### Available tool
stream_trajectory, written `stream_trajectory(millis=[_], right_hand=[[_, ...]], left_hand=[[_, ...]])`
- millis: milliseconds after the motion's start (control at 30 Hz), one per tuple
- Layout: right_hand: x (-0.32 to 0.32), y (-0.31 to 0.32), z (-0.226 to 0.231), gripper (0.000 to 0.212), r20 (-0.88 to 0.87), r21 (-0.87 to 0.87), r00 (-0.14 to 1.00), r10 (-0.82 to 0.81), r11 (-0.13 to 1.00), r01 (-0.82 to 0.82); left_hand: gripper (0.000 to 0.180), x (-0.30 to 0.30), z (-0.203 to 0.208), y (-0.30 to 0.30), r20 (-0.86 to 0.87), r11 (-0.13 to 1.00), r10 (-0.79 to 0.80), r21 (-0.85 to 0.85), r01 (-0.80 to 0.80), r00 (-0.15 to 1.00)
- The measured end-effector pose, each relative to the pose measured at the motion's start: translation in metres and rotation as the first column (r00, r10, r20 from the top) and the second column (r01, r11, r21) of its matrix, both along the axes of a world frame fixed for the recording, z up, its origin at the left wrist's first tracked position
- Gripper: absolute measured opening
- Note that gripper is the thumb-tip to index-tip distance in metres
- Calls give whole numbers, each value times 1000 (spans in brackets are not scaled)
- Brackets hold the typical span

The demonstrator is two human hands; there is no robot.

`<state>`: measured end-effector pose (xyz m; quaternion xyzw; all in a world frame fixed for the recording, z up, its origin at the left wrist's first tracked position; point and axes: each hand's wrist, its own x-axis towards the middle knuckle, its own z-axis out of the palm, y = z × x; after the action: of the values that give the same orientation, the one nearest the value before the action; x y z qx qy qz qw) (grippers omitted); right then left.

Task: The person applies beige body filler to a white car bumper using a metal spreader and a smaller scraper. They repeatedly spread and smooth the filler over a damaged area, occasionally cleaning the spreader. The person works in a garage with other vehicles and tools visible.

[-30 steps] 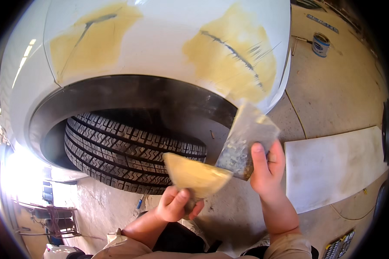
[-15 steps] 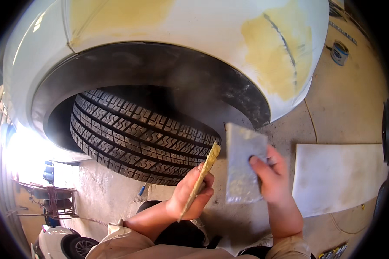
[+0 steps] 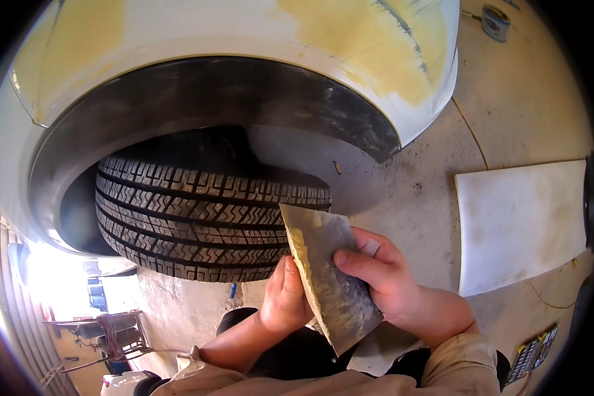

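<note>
A grey plate point(image 3: 330, 267), its left edge smeared with yellow paste point(image 3: 298, 245), sits pinched in the right hand point(image 3: 388, 274) near the tire point(image 3: 198, 218). The left hand point(image 3: 285, 302) is at that edge, its grip hidden. Above curves a white car point(image 3: 211, 30).

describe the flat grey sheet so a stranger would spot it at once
Find the black treaded tire beneath the white car fender. Near its lower right end, the person's right hand holds the flat grey four-sided sheet. Yellow paste lines its left edge, setting it apart from the larger white panel farther right.
</note>
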<state>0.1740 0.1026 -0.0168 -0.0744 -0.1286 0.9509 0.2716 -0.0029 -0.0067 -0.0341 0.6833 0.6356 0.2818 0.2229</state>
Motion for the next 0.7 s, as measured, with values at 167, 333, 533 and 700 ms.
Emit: stream_trajectory(millis=[167, 333, 533, 700], right_hand=[[1, 0, 3, 35, -59, -26, 998, -38, 999, 37], [5, 4, 2, 35, -8, 69, 997, -70, 995, 71], [26, 8, 7, 39, 48, 197, 985, -164, 969, 152], [49, 6, 9, 46, 15, 659, 622, -783, 476, 582]], left_hand=[[68, -3, -11, -14, 43, 992, 58, -112, -53, 997], [63, 3, -1, -11, 238, 925, 239, -352, -146, 942], [61, -1, 1, -3, -218, 993, -115, -36, 109, 969], [31, -7, 11, -5, 254, 930, 211, -351, -113, 944]])
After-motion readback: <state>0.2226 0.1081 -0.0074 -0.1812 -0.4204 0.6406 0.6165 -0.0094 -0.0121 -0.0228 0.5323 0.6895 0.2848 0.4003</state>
